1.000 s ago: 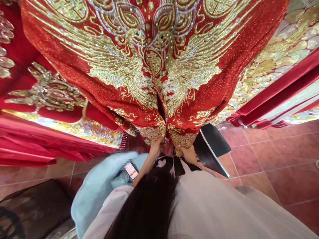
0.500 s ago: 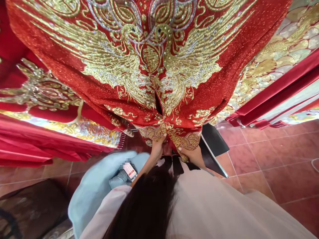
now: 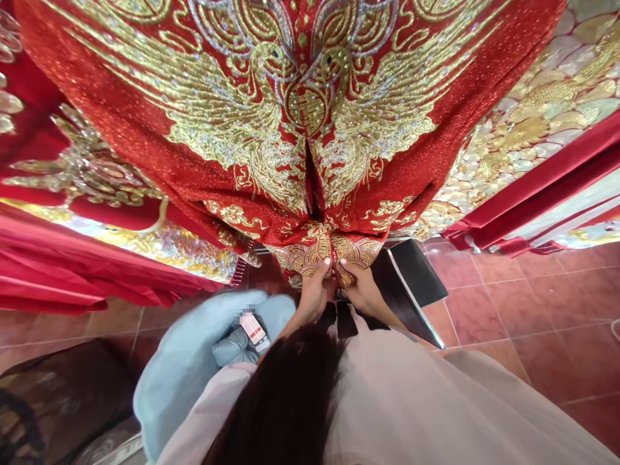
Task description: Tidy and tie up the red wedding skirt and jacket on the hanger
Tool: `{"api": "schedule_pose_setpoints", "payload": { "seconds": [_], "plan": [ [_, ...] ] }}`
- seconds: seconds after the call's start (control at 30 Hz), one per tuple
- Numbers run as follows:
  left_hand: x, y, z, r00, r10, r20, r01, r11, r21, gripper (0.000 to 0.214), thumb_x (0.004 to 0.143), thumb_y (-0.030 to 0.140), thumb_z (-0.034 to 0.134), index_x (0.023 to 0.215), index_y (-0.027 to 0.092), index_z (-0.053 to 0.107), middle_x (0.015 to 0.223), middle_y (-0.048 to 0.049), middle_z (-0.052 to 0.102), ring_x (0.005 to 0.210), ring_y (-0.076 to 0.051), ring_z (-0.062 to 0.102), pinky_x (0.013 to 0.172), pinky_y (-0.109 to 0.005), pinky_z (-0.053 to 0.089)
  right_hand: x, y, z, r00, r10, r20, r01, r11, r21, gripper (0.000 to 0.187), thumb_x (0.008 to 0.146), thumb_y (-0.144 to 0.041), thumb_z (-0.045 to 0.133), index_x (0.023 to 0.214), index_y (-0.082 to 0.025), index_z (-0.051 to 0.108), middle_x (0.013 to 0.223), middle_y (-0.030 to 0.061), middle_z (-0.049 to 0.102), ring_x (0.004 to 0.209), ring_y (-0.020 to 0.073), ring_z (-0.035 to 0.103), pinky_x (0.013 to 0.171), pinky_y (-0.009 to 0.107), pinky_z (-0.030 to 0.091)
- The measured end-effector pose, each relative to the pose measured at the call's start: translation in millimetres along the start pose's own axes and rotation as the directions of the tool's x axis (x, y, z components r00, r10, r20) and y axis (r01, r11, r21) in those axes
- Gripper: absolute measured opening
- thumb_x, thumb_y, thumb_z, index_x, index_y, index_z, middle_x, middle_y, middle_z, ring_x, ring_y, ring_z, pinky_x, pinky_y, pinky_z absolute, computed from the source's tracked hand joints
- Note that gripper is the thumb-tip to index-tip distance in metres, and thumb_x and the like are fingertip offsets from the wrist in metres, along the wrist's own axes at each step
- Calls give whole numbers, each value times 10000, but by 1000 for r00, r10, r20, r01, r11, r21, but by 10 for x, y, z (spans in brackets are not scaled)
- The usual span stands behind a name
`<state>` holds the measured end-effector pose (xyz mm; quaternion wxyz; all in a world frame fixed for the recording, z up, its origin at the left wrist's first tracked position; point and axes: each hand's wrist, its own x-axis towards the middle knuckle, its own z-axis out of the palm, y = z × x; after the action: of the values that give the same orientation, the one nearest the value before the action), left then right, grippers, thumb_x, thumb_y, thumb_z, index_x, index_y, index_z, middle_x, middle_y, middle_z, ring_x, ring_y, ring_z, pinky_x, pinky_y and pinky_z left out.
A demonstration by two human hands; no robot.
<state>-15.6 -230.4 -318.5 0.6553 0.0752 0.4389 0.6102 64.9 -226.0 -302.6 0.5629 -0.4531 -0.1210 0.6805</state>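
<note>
A glittering red jacket (image 3: 203, 174) with gold embroidery hangs in front of me, its two birds facing each other across the front opening. At its bottom hem, my left hand (image 3: 314, 294) pinches the left front edge, thumb on top of the gold wave pattern. Close beside it, my right hand (image 3: 363, 287) grips the right front edge the same way. The two edges lie nearly together between my thumbs, while a dark slit gapes above them. My fingers beneath the cloth are hidden, and so is any fastener there.
Other red and gold garments hang at left (image 3: 111, 171) and right (image 3: 527, 129). A light blue seat (image 3: 165, 361) bearing a small labelled item (image 3: 252, 328) is at lower left. Near my right arm is a black flat panel (image 3: 421, 274) above the tiled floor (image 3: 513, 290).
My right hand has moved left toward my left hand, bringing the two hem edges together. The slit above the hem shows longer, and the jacket front has shifted slightly right.
</note>
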Motion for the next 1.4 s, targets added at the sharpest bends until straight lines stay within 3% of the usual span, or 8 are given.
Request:
{"api": "schedule_pose_setpoints", "payload": {
  "seconds": [0.2,0.5,0.87,1.13,1.27,1.4],
  "plan": [
    [7,34,84,998,62,-28,-63,998,-20,575,498,363,874,969,172,602,794,-4,682,764,-140,653,750,-229,507,-21,-17,-19,1000,20,4,-20,1000,-14,357,521,-277,753,829,-194,591,755,-6,674,808,179,656,745,311,566],
    [22,2,100,992,123,-36,-121,991,51,597,556,355,846,1063,181,583,908,-40,682,829,-180,657,814,-297,518,15,32,5,999,4,-48,-2,999,48,346,528,-222,734,848,-182,608,765,1,682,785,187,659,718,328,562],
    [32,41,156,974,215,-67,-211,975,66,562,604,298,820,1099,194,576,982,-47,672,918,-200,645,841,-295,514,18,55,-3,998,-4,-56,6,999,51,345,528,-205,737,843,-180,600,804,8,684,804,186,658,751,339,559],
    [12,-63,95,968,239,-82,-229,967,115,599,587,292,842,1114,185,578,1061,-63,664,1044,-225,613,904,-306,499,41,48,28,992,-7,-128,20,995,97,421,501,-195,763,896,-177,617,830,10,698,796,199,661,754,357,565],
    [37,-106,31,967,233,-100,-217,965,146,570,597,280,842,1096,183,585,1060,-69,664,1056,-225,608,931,-314,482,91,105,36,993,-48,-107,55,997,59,417,534,-225,765,921,-179,618,866,22,698,847,200,657,769,351,558],
    [100,-130,-78,972,218,-90,-198,961,193,463,621,245,828,1023,166,612,1023,-68,668,1048,-214,609,958,-310,456,149,196,-170,992,-122,-41,120,991,-61,380,586,-322,776,906,-185,624,799,16,688,789,179,656,730,327,543]
  ]
}}
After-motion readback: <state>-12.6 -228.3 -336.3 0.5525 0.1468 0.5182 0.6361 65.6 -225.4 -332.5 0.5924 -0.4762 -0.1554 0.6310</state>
